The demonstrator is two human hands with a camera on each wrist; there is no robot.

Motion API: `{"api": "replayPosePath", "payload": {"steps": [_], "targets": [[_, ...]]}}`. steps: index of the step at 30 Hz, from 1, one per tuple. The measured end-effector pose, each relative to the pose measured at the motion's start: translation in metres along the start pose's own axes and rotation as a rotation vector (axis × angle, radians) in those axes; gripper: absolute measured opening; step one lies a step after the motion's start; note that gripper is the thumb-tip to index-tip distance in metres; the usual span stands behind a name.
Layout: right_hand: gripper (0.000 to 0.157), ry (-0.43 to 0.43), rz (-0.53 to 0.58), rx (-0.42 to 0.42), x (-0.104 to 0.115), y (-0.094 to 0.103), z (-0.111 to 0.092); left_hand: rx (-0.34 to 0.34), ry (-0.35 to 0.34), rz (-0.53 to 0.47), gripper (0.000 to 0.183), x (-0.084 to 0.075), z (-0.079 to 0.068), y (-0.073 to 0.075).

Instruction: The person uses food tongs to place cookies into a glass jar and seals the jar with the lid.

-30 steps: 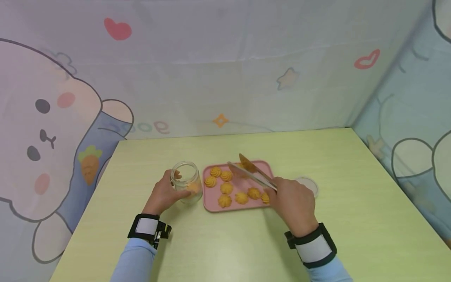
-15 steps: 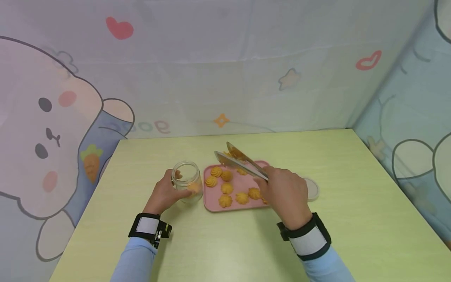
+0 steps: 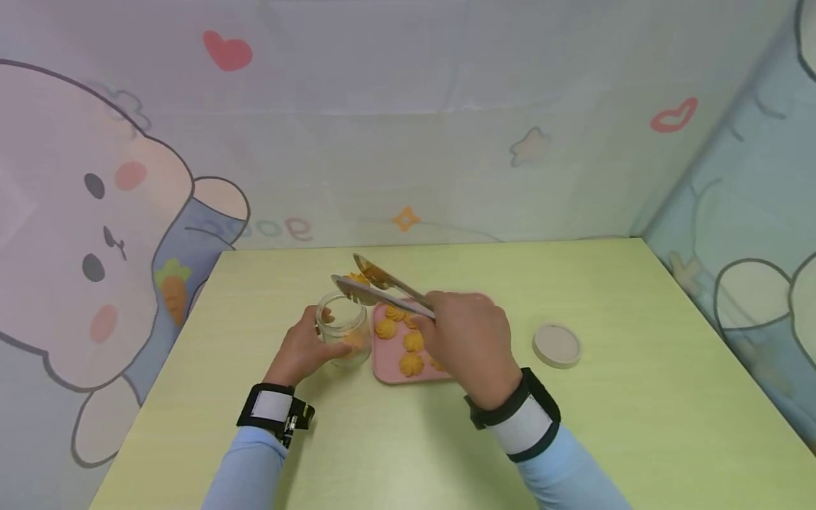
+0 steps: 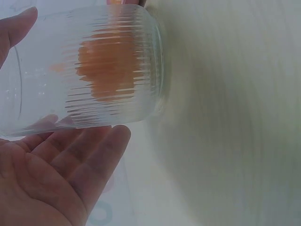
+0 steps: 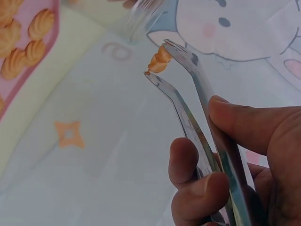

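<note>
My right hand (image 3: 468, 343) grips metal tongs (image 3: 389, 289), thumb on one arm and fingers curled on the other. Between the tong tips a golden swirled cookie (image 5: 160, 59) is pinched, just above and beside the jar's mouth. A clear glass jar (image 4: 110, 66) with ribbed sides stands upright on the table, lidless, with golden-orange cookies at its bottom. Around its side my left hand (image 3: 306, 347) holds it, thumb at the front and fingers behind. Right of the jar lies a pink tray (image 3: 384, 372) with several piped cookies (image 3: 411, 365), partly hidden by my right hand.
A round whitish lid (image 3: 557, 345) lies on the table right of the tray. The pale yellow-green table (image 3: 382, 446) ends at the back against a cartoon-printed cloth (image 3: 357, 142), which also hangs at both sides.
My right hand has carried the tongs, with a cookie between the tips, leftward from over the tray to the jar's mouth. The lid is now fully uncovered. My left hand keeps holding the jar.
</note>
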State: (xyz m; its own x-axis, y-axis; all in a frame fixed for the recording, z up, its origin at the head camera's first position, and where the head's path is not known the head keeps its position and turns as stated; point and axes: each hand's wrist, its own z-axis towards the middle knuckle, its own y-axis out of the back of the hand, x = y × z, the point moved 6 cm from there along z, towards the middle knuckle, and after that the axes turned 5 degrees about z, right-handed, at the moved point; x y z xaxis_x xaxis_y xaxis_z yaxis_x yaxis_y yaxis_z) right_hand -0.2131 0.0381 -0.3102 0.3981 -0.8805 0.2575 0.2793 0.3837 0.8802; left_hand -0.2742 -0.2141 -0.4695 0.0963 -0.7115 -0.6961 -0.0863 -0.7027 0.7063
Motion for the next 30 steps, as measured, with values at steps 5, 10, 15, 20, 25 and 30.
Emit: {"api": "replayPosePath", "payload": {"steps": [5, 10, 15, 20, 25, 30], "targets": [[0.019, 0.032, -0.016, 0.027, 0.009, -0.005, -0.001, 0.006, -0.004, -0.003, 0.079, -0.004, 0.001, -0.004], [0.017, 0.008, 0.019, 0.054, 0.009, -0.01, -0.002, 0.009, -0.015, 0.001, 0.083, -0.008, 0.001, -0.006], [0.025, 0.013, -0.005, 0.028, 0.005, -0.007, -0.002, 0.003, -0.026, 0.01, 0.081, -0.01, 0.002, -0.006], [0.03, 0.017, -0.018, 0.026, 0.0, -0.005, -0.002, 0.001, -0.027, 0.011, 0.079, -0.009, 0.002, -0.005], [0.028, -0.053, 0.0, 0.07, -0.007, -0.005, -0.001, 0.003, -0.048, 0.0, 0.091, -0.009, 0.002, -0.004], [0.027, -0.097, 0.0, 0.078, -0.017, -0.003, -0.002, 0.006, -0.061, 0.01, 0.088, -0.009, 0.003, -0.004]]}}
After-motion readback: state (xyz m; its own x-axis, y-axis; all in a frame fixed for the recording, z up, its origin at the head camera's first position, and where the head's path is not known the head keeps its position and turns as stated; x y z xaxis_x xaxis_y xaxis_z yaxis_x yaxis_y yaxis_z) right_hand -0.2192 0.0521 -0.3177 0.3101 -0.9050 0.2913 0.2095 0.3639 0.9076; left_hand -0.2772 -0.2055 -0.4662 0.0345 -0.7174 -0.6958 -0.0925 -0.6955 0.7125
